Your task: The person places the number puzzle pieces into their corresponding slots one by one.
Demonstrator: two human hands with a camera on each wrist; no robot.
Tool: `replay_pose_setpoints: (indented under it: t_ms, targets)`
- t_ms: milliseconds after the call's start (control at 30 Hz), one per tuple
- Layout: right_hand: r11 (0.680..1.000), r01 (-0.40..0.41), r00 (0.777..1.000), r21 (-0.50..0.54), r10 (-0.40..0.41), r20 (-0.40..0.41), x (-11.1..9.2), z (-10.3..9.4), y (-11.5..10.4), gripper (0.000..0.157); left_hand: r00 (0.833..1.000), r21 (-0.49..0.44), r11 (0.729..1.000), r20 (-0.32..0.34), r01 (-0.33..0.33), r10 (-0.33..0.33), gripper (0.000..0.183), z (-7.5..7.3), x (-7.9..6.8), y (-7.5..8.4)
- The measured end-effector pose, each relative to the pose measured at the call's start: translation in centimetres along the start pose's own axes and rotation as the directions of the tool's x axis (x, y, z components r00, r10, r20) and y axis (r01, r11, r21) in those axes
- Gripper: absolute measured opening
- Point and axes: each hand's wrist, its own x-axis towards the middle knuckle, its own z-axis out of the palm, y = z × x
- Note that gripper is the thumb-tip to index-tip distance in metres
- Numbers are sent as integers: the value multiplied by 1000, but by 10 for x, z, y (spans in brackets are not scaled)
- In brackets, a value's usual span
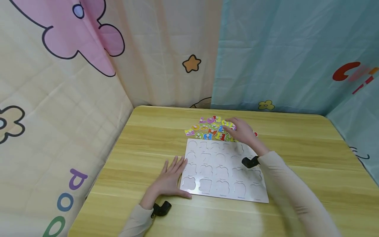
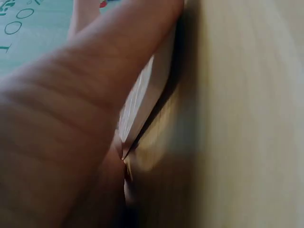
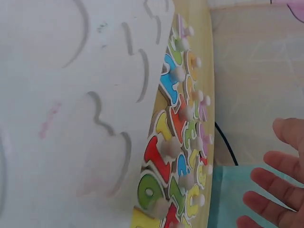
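A white puzzle board point(image 1: 222, 173) with shallow number-shaped recesses lies flat on the table. My left hand point(image 1: 169, 180) is spread at its left edge, fingers along the side and thumb at the near left corner. In the left wrist view, the board's edge point(image 2: 148, 105) shows beyond the hand. Coloured number pieces with pegs point(image 1: 212, 131) lie crowded beyond the board's far edge. Over their right part reaches my right hand point(image 1: 243, 132). Its fingers point(image 3: 278, 183) are apart with nothing between them in the right wrist view, above the pieces, among them a red one point(image 3: 156, 159).
The wooden table point(image 1: 142, 144) extends to both sides of the board. Printed curtains point(image 1: 165, 65) hang right behind its far edge and along the sides. A small black wrist camera point(image 1: 250, 162) on the right wrist covers part of the board.
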Motion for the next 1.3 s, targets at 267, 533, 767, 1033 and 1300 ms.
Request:
replay_pose_setpoints:
  t_ms: [267, 533, 767, 1033, 1300]
  targets:
    - [978, -182, 983, 99, 183, -1, 70, 36, -3, 38, 1000, 36, 999, -5, 9, -8, 129, 5, -1, -1]
    - [916, -397, 917, 61, 399, -26, 89, 69, -1, 44, 1000, 49, 999, -17, -23, 24, 128, 9, -5, 0]
    - [906, -416, 903, 78, 422, -80, 90, 72, -7, 35, 1000, 64, 998, -17, -16, 17, 127, 7, -7, -1]
    - [913, -382, 911, 142, 398, -109, 91, 74, -9, 33, 1000, 85, 996, -20, -13, 15, 127, 8, -4, -5]
    - [971, -65, 996, 231, 47, 82, 60, 87, -46, 25, 993, 127, 989, -78, -77, 88, 121, 11, -3, -13]
